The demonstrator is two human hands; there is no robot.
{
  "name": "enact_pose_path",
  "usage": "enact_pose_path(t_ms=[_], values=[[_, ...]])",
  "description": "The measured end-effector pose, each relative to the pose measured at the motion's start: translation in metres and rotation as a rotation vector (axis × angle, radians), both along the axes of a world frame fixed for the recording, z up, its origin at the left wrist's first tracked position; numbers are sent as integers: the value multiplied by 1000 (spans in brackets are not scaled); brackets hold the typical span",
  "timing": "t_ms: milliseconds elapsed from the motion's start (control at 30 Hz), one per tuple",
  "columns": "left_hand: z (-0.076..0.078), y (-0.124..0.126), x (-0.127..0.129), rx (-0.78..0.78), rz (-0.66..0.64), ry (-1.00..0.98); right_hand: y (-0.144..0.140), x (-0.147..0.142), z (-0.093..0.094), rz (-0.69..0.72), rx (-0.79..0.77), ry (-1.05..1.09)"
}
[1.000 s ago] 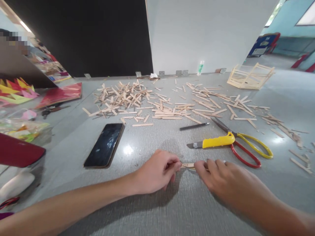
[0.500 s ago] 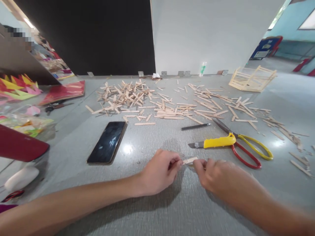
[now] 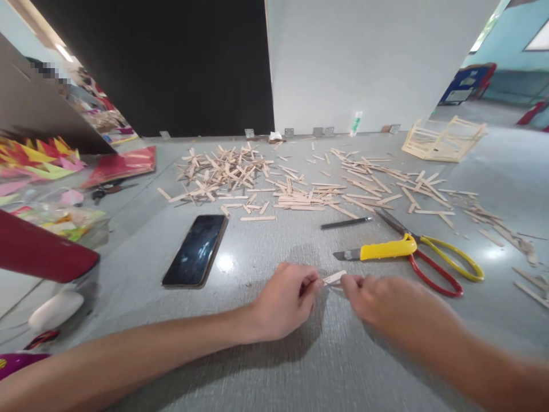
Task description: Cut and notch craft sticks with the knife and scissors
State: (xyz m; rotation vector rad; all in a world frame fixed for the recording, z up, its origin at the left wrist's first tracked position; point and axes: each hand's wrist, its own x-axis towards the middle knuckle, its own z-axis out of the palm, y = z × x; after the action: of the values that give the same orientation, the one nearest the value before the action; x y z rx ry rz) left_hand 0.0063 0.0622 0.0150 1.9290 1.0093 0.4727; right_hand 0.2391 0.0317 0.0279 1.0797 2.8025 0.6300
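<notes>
Both hands' grip pinching a stick [image 3: 333, 278], left [image 3: 285, 300] and right [image 3: 377, 298], now lifted off the desk [image 3: 274, 355], tilted up.

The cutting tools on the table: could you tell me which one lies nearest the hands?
The yellow-handled utility knife, just beyond the right hand; the scissors lie farther right.

Grey table [image 3: 274, 366] bears sticks [image 3: 223, 171], phone [image 3: 196, 250], scissors [image 3: 433, 260].
</notes>
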Motion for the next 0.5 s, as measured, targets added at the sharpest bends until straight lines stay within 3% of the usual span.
enact_pose_path(t_ms=[167,367,500], values=[[-6,1,0,5,8,0,26,7,1,74,-46,-8],[-7,1,0,8,11,-22,-5,-13,0,-28,30,-23],[-6,2,0,7,20,-35,5,-12,-1,-29,53,-39]])
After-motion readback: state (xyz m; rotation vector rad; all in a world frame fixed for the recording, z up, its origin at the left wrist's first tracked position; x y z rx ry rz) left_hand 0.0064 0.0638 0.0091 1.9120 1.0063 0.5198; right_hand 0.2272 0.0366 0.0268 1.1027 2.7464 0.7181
